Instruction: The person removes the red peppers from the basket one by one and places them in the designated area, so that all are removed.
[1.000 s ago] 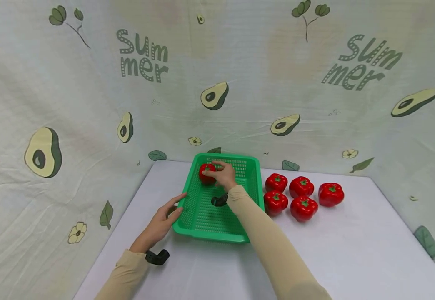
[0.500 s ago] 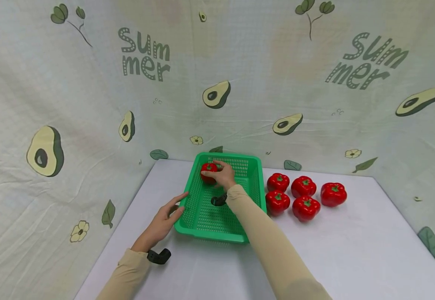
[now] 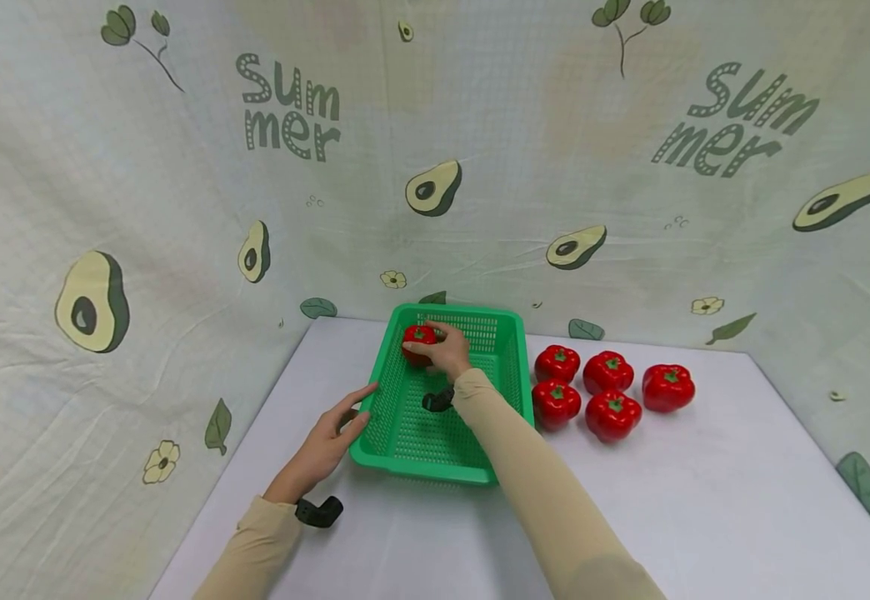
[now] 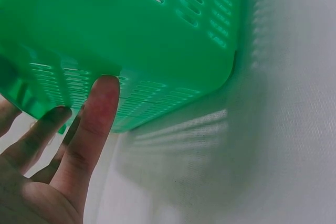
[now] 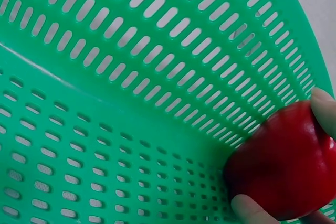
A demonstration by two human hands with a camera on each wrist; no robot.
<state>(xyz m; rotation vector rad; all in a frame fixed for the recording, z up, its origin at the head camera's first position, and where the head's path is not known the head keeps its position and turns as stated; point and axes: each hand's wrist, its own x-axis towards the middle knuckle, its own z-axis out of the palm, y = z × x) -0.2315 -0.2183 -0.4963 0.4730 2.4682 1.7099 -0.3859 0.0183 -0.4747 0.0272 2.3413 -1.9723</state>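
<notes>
A green plastic basket (image 3: 442, 474) with slotted walls stands on the white table. In its far left corner is a red bell pepper (image 3: 417, 359), which my right hand (image 3: 450, 350) grips between thumb and fingers. The right wrist view shows that pepper (image 5: 286, 163) low in the corner, near the slotted wall, with fingertips on two sides of it. My left hand (image 3: 327, 437) touches the basket's left side with fingers extended. In the left wrist view, the thumb (image 4: 97, 111) lies against the outer wall of the basket (image 4: 131, 35).
Several red bell peppers (image 3: 612, 416) sit on the table (image 3: 712, 500) to the right of the basket, the closest ones right beside its wall. Behind the table hangs a pale cloth (image 3: 502, 125) printed with avocados and lettering.
The whole head view has shifted slightly. Both hands, the basket and the gripped pepper keep the same places relative to one another.
</notes>
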